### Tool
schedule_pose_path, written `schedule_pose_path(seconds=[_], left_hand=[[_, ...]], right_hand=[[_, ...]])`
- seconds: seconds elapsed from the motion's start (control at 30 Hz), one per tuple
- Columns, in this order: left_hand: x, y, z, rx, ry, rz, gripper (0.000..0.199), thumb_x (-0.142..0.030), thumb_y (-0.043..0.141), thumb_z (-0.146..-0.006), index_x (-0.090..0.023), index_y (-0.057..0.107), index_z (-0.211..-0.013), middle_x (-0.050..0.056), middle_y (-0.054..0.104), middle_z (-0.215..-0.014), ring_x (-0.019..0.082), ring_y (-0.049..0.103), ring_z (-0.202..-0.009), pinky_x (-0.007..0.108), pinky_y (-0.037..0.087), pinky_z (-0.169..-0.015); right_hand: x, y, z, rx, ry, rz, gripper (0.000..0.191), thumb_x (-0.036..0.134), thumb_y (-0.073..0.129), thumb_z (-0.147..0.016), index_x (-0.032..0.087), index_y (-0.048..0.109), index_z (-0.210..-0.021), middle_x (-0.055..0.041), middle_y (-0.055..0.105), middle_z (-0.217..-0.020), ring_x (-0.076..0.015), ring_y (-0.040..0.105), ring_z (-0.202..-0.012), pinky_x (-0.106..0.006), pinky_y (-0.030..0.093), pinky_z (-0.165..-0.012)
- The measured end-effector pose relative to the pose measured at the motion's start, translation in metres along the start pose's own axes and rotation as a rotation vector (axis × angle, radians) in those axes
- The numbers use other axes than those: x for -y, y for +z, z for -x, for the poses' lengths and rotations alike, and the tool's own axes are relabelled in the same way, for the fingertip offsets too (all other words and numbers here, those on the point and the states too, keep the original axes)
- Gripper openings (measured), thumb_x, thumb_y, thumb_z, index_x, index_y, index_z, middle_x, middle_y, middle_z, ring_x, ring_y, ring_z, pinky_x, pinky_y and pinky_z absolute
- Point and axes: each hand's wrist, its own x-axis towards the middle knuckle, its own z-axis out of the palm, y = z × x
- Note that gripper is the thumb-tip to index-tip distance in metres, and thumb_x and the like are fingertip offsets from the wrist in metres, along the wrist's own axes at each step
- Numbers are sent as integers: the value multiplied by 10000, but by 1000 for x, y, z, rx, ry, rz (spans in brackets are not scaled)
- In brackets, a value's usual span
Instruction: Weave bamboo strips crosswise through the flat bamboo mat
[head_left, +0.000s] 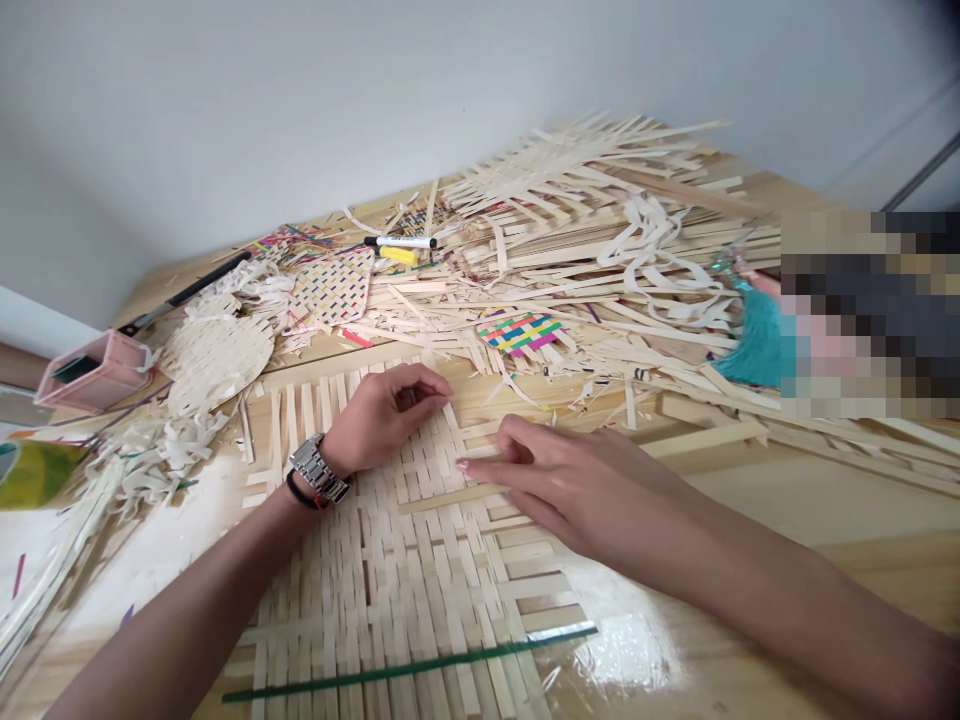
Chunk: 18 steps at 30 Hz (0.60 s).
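Observation:
A mat of pale bamboo strips [382,580] in an open over-under weave lies before me, loose strip ends sticking out at its top and right. My left hand [386,415], with a metal watch on the wrist, rests over the mat's upper part; its thumb and forefinger pinch at the top end of a lengthwise strip. At the mat's right side, my right hand [540,465] has its forefinger pointing onto the weave. A yellowish crosswise strip [446,499] runs between that forefinger and thumb. Across the mat's near part lies a dark green strip [420,665].
Behind the mat lie a coloured woven piece [521,333], a patterned woven square [334,288], markers [401,243] and heaped loose strips [540,250]. At left are a round woven piece [217,355], a pink box [97,372] and a cutter [206,280]. A teal tassel [761,335] is at right.

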Motion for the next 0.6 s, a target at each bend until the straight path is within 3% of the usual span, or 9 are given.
schedule_pose_path(seconds=[0.33, 0.5, 0.6], left_hand=[[0, 0, 1, 9, -5, 7, 167, -320, 701, -960, -176, 753, -1027, 55, 772, -926, 146, 654, -771, 259, 504, -683], [1, 0, 1, 25, -10, 59, 151, -302, 702, -964, -177, 726, -1045, 51, 763, -941, 141, 667, -807, 261, 523, -734], [2, -1, 1, 20, -20, 137, 163, -302, 727, -952, -182, 674, -1048, 37, 743, -926, 130, 659, -800, 254, 518, -735]], right_hand=[[3, -3, 5, 89, 57, 46, 420, 209, 601, -1020, 455, 721, -1338, -11, 683, -979, -144, 591, -715, -300, 219, -594], [1, -3, 5, 77, 28, 53, 377, 242, 585, -1037, 424, 722, -1337, -10, 689, -990, -149, 629, -717, -293, 292, -589], [-1, -4, 2, 26, -35, 46, 298, 331, 592, -1055, 325, 734, -1316, -27, 710, -1031, -161, 675, -747, -302, 389, -586]])
